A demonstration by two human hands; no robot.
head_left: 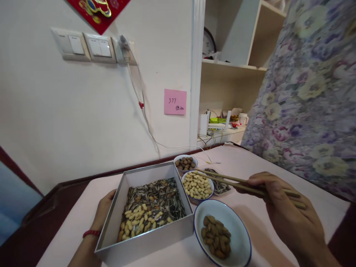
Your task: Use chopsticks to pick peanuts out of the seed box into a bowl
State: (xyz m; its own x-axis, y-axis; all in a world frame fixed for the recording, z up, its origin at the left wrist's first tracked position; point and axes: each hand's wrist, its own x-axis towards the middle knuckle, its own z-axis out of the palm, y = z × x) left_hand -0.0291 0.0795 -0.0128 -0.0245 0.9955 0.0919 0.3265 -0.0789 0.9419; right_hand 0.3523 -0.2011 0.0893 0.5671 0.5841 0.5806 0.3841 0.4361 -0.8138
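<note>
Left hand (105, 204) partly hidden, right hand (287, 211) raised well apart, in a pinching grip

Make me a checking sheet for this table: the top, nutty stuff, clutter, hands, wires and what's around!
Surface: pale pink cover
Things: box with sunflower seeds, peanuts, almonds; almond bowl; peanut bowl; bowl of round brown nuts
Clutter: router, white mug, both beyond the table
Left hand: at the box's left wall, partly hidden
Right hand: holds chopsticks, tips at the peanut bowl
Cables: white cable, from wall socket down to the cover
Surroundings: floral curtain, pink note
</note>
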